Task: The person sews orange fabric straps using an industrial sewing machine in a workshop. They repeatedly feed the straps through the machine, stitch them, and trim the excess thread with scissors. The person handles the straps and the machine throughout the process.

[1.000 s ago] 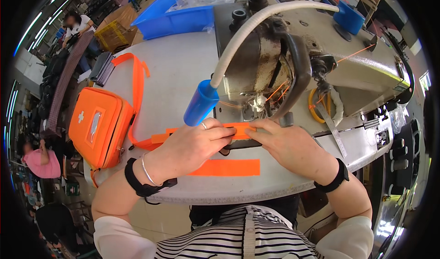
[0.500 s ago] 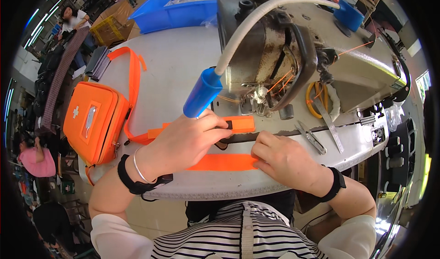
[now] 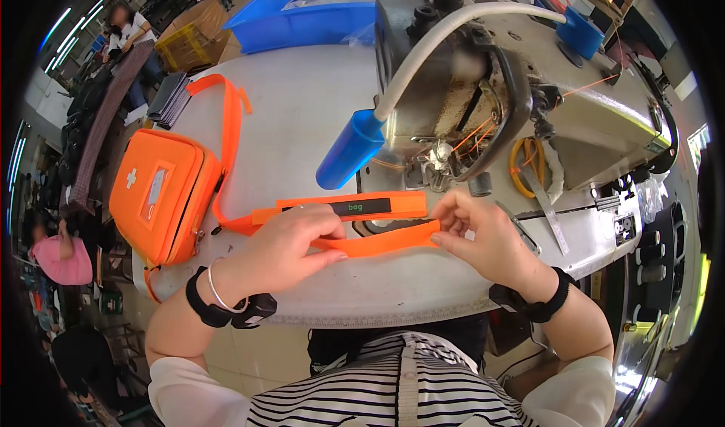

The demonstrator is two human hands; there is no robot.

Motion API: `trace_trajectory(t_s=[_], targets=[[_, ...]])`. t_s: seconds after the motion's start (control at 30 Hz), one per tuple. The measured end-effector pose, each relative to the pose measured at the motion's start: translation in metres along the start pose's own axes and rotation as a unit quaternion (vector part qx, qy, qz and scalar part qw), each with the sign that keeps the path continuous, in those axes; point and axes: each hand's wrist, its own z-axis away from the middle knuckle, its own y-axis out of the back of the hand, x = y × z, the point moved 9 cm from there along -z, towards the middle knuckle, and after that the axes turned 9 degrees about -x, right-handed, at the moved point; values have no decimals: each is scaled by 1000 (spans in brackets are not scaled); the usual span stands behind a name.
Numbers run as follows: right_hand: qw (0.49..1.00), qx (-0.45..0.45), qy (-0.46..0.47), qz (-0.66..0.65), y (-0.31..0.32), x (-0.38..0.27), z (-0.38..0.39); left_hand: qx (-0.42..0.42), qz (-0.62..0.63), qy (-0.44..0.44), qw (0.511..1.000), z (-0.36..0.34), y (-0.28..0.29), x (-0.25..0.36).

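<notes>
An orange webbing strap (image 3: 381, 240) is stretched between my two hands, close to the front of the sewing table. My left hand (image 3: 291, 244) pinches it between thumb and fingers. At the strap's right end, my right hand (image 3: 470, 229) grips the edge with thumb and fingertips. Just beyond lies another orange strap piece (image 3: 411, 203) with a black label (image 3: 355, 207) on it; my left fingers partly cover this piece. To the left stands an orange bag (image 3: 160, 197) with a white cross and a zip, its long strap (image 3: 230, 129) curving across the table.
A sewing machine (image 3: 430, 87) with orange thread fills the back right, with a blue-ended hose (image 3: 351, 149) hanging before it. Orange-handled scissors (image 3: 529, 166), a metal ruler (image 3: 555, 227) and thread snips (image 3: 521, 231) lie to the right. A blue bin (image 3: 302, 23) stands behind.
My left hand has moved off the label and down to the near strap, uncovering the label. My right hand has raised the strap's right end toward the labelled piece.
</notes>
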Motion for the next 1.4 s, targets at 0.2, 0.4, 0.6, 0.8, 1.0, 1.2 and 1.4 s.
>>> trace_trajectory(t_s=[0.2, 0.4, 0.6, 0.8, 1.0, 1.2, 1.4], targets=[[986, -15, -89, -138, 5, 30, -3, 35, 248, 111, 962, 11, 9, -36], [970, -24, -164, -176, 6, 38, -1, 57, 299, 116, 946, 18, 13, -47], [978, 92, 135, 131, 15, -29, 27, 190, 55, -85, 977, 36, 34, -7], [882, 98, 295, 354, -5, -62, 64, 266, -184, -179, 929, 56, 30, 33], [896, 100, 272, 338, 0, -60, 56, 255, -189, -186, 930, 51, 30, 34], [985, 9, -82, -150, 11, 24, 27, 185, 143, 10, 972, 41, 29, -27], [945, -47, -169, -277, 2, 45, 18, 142, 346, 80, 924, 38, 15, -61]])
